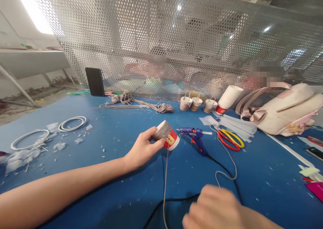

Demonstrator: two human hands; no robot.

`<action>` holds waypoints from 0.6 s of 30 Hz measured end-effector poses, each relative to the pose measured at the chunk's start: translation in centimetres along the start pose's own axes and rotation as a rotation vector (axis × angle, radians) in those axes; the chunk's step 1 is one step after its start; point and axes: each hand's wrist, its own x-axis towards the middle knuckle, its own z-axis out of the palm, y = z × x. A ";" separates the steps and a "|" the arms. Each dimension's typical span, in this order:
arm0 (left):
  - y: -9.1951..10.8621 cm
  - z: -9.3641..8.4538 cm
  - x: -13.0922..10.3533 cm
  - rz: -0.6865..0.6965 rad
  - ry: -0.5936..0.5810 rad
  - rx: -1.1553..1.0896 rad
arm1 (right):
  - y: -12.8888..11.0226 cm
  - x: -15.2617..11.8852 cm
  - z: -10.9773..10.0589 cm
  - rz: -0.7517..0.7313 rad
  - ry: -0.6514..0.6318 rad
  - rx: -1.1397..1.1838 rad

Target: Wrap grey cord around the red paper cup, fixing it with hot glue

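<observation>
My left hand grips a paper cup, red and white, lying tilted with its open end to the upper left. Grey cord is wound round the part near the rim. From the cup a loose strand hangs down past the bottom edge of the view. My right hand, blurred, is curled closed at the lower right; what it holds, if anything, cannot be made out. Another length of cord runs down behind it. A blue hot glue gun with a clear glue stick lies right of the cup.
Red- and yellow-handled scissors lie near clear glue sticks. Behind are cord-wrapped cups, stacked paper cups and a pale bag. Cord bundles, a black phone-like slab, white rings and scraps sit left. A perforated screen borders the table.
</observation>
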 end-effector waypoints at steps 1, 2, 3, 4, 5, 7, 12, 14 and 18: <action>0.0 0.0 0.0 -0.008 -0.006 -0.020 | 0.9 -0.5 -0.8 0.116 0.085 -0.004; 0.1 0.0 0.0 -0.018 -0.012 -0.041 | 2.0 -1.0 -1.4 0.251 0.094 0.004; 0.1 -0.1 0.0 -0.032 -0.019 -0.062 | 3.2 -1.5 -2.0 0.465 0.105 0.003; 0.0 -0.1 0.0 -0.049 -0.024 -0.084 | 4.4 -2.1 -2.4 0.674 0.132 0.017; 0.0 -0.1 0.0 -0.068 -0.029 -0.109 | 5.6 -2.6 -2.5 0.875 0.135 0.051; -0.2 -0.1 0.0 -0.113 -0.043 -0.168 | 7.5 -3.6 -2.1 1.141 0.155 0.134; -0.9 0.2 0.1 -0.235 -0.085 -0.312 | 9.2 -4.7 -0.1 1.290 0.146 0.265; -1.1 0.2 0.2 -0.273 -0.089 -0.337 | 9.2 -4.7 0.4 1.280 0.115 0.277; -1.5 0.1 0.6 -0.311 -0.108 -0.330 | 9.6 -4.7 0.6 1.271 0.088 0.303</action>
